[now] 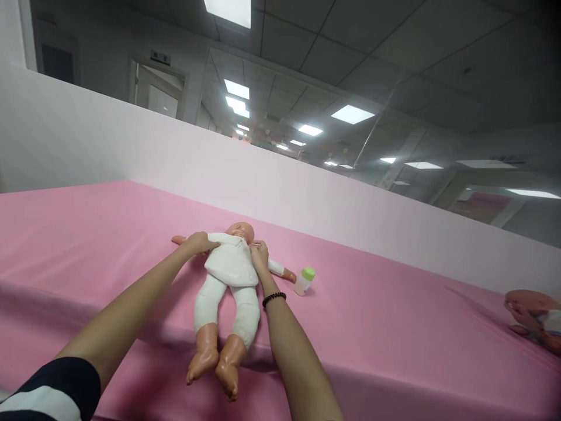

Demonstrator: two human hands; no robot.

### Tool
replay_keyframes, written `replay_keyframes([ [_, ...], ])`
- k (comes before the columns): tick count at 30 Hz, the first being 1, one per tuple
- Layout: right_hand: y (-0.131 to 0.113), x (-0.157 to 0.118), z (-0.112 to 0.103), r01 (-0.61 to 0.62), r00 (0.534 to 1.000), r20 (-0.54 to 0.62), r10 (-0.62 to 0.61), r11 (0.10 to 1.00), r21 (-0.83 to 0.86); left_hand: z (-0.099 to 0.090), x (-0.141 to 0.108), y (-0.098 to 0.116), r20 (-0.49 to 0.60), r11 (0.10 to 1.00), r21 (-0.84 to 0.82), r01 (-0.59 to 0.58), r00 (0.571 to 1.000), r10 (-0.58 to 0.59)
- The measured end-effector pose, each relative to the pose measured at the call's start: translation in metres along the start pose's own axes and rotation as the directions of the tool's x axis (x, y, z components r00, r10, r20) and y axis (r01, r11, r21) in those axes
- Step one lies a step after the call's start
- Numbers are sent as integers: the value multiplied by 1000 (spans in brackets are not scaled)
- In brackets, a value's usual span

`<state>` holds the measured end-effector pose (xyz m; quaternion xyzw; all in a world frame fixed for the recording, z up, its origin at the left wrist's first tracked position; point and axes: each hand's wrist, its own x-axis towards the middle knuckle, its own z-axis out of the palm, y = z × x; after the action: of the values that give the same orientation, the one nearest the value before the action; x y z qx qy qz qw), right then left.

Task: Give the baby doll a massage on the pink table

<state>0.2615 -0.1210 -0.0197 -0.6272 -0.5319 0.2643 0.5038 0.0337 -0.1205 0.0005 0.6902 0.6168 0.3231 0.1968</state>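
A baby doll (232, 263) with a white cloth body lies on its back on the pink sheet (372, 316), its bare feet toward me. My left hand (200, 243) is closed around the doll's upper arm, beside the shoulder on the left. At the opposite shoulder, my right hand (259, 255) has its fingers bent against the doll, near the neck; a dark beaded bracelet (274, 299) circles that wrist. Just right of the doll's outstretched hand stands a small bottle (304, 281) with a green cap, slightly tilted in view.
Part of another doll (532, 313) lies at the far right edge of the pink surface. Behind the surface runs a low white wall (263, 181) with glass above it, showing ceiling lights and a door.
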Motion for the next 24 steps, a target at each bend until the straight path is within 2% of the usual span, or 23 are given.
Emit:
replay_keyframes([
  [2,1,-3,3,120,992,-31,-120,993,-10,-4,5,18,-59,976,212,-56,996,70],
  [4,0,-3,6,260,965,-27,-262,964,-61,1,7,37,-95,904,365,-222,957,273],
  [6,1,-2,7,376,925,4,-380,912,-162,12,8,49,-23,830,402,-388,901,433],
  [9,6,-1,7,474,878,89,-471,824,-310,32,9,49,105,770,341,-539,836,538],
  [11,9,0,8,500,864,146,-481,790,-354,43,11,42,103,761,313,-568,817,567],
  [15,8,1,11,526,850,219,-479,762,-377,54,15,28,48,795,343,-500,855,517],
  [17,5,2,10,522,853,222,-472,762,-383,53,14,26,40,791,355,-498,854,519],
  [22,-6,-3,-5,501,863,256,-435,795,-342,42,2,25,-40,780,293,-552,808,587],
  [24,-9,-7,-9,482,868,308,-390,810,-333,40,-1,25,3,790,238,-565,814,581],
])
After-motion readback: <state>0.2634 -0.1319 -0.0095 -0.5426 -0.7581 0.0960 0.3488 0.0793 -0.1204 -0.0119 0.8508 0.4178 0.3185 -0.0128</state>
